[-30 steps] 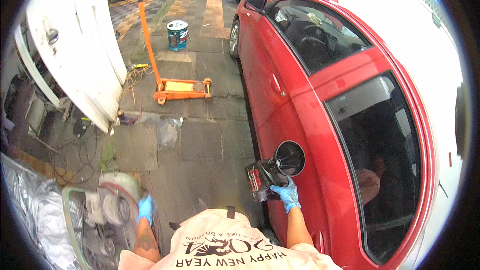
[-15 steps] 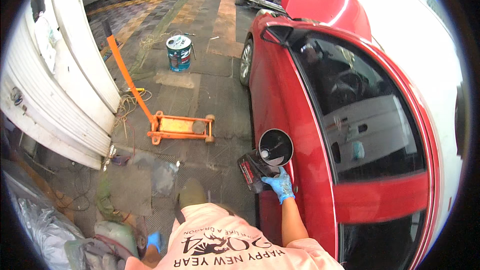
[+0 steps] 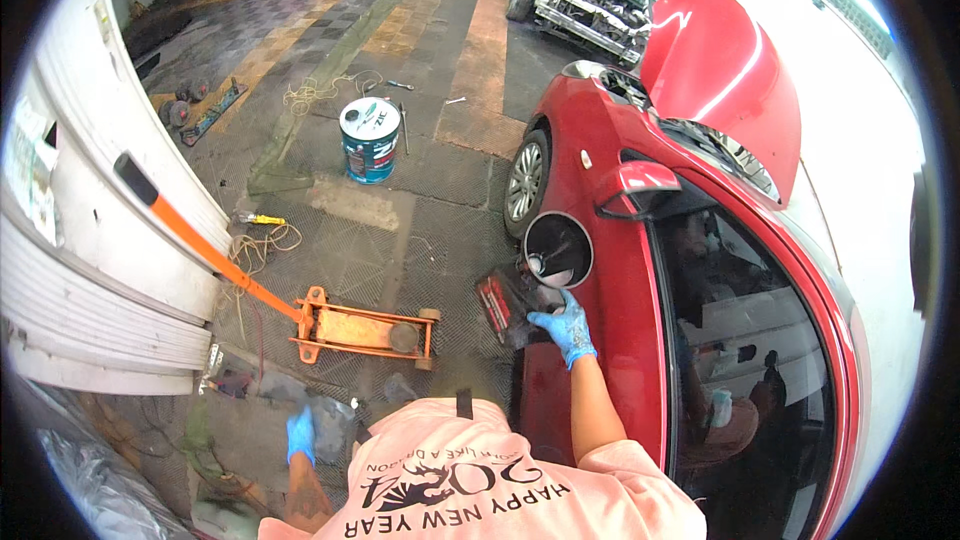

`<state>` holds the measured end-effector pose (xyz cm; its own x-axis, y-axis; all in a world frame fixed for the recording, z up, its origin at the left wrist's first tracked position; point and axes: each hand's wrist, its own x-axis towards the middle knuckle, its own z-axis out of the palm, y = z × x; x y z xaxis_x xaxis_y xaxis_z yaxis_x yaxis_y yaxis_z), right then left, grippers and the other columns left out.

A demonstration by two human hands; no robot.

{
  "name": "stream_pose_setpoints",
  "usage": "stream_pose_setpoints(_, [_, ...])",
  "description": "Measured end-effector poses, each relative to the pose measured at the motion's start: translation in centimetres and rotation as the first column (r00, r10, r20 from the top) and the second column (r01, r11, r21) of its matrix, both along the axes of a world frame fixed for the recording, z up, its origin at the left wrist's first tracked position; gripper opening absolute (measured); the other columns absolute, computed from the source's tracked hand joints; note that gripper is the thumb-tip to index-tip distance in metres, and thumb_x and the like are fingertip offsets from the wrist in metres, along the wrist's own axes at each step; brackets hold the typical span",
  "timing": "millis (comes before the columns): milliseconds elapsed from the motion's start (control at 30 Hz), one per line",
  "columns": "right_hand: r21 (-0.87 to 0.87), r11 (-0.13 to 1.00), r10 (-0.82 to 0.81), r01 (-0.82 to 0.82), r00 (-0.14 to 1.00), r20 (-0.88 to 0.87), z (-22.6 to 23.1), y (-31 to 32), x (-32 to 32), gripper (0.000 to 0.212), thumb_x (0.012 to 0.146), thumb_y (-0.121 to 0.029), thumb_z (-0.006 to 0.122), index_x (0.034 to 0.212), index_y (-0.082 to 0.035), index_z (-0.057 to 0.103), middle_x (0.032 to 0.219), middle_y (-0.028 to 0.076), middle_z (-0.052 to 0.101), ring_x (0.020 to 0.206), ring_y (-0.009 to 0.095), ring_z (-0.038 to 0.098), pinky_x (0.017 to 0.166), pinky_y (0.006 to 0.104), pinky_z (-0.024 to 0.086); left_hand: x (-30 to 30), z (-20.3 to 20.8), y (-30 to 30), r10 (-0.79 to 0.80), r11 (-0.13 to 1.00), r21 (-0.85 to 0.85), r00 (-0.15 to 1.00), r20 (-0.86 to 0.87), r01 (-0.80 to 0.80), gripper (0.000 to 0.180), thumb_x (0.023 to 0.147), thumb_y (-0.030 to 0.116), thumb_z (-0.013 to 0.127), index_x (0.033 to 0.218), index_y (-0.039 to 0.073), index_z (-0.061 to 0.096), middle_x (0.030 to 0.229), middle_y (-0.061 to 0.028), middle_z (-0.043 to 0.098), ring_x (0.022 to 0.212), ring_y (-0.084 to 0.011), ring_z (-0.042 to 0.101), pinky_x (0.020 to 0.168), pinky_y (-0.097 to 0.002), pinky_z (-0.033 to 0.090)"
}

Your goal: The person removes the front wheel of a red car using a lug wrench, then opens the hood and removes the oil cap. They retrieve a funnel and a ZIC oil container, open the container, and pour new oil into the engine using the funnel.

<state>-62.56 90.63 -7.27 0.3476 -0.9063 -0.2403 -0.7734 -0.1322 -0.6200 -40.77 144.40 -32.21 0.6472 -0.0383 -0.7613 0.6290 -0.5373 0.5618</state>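
Note:
My right hand [image 3: 568, 330], in a blue glove, grips a dark plastic bottle [image 3: 497, 306] with a red label. A wide, round funnel [image 3: 584, 248], pale-rimmed and dark inside, is carried together with the bottle, in front of the hand. Both are beside the front door of a red car [image 3: 625, 340]. My left hand [image 3: 301, 437], also blue-gloved, hangs low on the left with fingers loosely stretched and nothing visible in it.
An orange floor jack [image 3: 350, 328] lies ahead left, its long handle leaning toward white doors [image 3: 140, 230]. Farther on stands a teal pail [image 3: 368, 162] with a white lid. The car's red hood [image 3: 720, 70] is raised. Behind it sits a partly dismantled car [image 3: 590, 0].
The view has moved forward along the car, bringing the mirror, front wheel and open engine bay into fuller sight. My left hand has swung forward. The bottle and funnel stay in my right hand.

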Motion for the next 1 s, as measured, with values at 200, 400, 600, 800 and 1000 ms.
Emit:
stream_pose_setpoints(200, [-0.064, 0.998, 0.02, -0.013, 0.993, 0.12, -2.1, -12.6, 15.8, 0.097, 0.06, -0.031, 0.09, 0.14, 0.005, 0.048, 0.08, 0.009, 0.068, 0.073, 0.018, 0.063, 0.073, 0.0347, 0.053, 19.3, 13.5, -18.5, 0.089, 0.936, -0.351, 0.939, 0.331, 0.034, 0.03, 0.099, 0.027, 0.06, 0.104, -0.002, 0.066, 0.091, -0.0055, 0.069, 0.081, -0.0131, 0.063, 0.073, -0.0278, 0.051])
stream_pose_setpoints(400, [-0.059, 0.997, -0.047, 0.052, 0.995, 0.086, -11.7, -26.2, 29.1, 0.093, 0.06, -0.029, 0.089, 0.139, 0.001, 0.051, 0.08, 0.008, 0.067, 0.074, 0.019, 0.064, 0.079, 0.0336, 0.052, 27.4, 10.8, -29.3, -0.074, 0.976, -0.168, 0.934, 0.35, 0.141, 0.031, 0.099, 0.027, 0.059, 0.102, -0.003, 0.066, 0.09, -0.0078, 0.067, 0.08, -0.0166, 0.061, 0.073, -0.0329, 0.051])
stream_pose_setpoints(600, [0.177, 0.983, 0.059, -0.047, 0.996, -0.06, -13.5, -35.7, 41.7, 0.093, 0.062, -0.031, 0.088, 0.139, 0.003, 0.048, 0.082, 0.01, 0.068, 0.076, 0.021, 0.066, 0.074, 0.0342, 0.053, 29.4, 5.0, -30.4, 0.264, 0.964, -0.008, 0.949, 0.17, -0.266, 0.024, 0.096, 0.018, 0.062, 0.109, -0.002, 0.064, 0.095, -0.0041, 0.062, 0.078, -0.0128, 0.053, 0.07, -0.029, 0.047])
stream_pose_setpoints(800, [0.218, 0.968, 0.163, -0.128, 0.975, -0.151, -13.4, -43.8, 51.5, 0.09, 0.06, -0.036, 0.089, 0.133, 0.001, 0.053, 0.089, 0.01, 0.069, 0.082, 0.023, 0.067, 0.08, 0.0369, 0.053, 46.8, 8.7, -39.1, 0.207, 0.977, 0.017, 0.962, 0.18, -0.213, 0.023, 0.095, 0.018, 0.064, 0.106, -0.002, 0.065, 0.096, -0.0072, 0.064, 0.084, -0.0141, 0.055, 0.077, -0.0294, 0.047])
stream_pose_setpoints(1000, [0.207, 0.938, 0.313, -0.278, 0.935, -0.163, -21.3, -52.5, 57.9, 0.083, 0.059, -0.038, 0.089, 0.129, -0.003, 0.061, 0.106, 0.016, 0.072, 0.095, 0.026, 0.069, 0.086, 0.0373, 0.054, 70.1, 7.6, -58.0, -0.195, 0.978, 0.015, 0.886, 0.421, 0.208, 0.038, 0.089, 0.022, 0.072, 0.113, -0.005, 0.062, 0.105, -0.0136, 0.065, 0.1, -0.0261, 0.061, 0.092, -0.0369, 0.048])
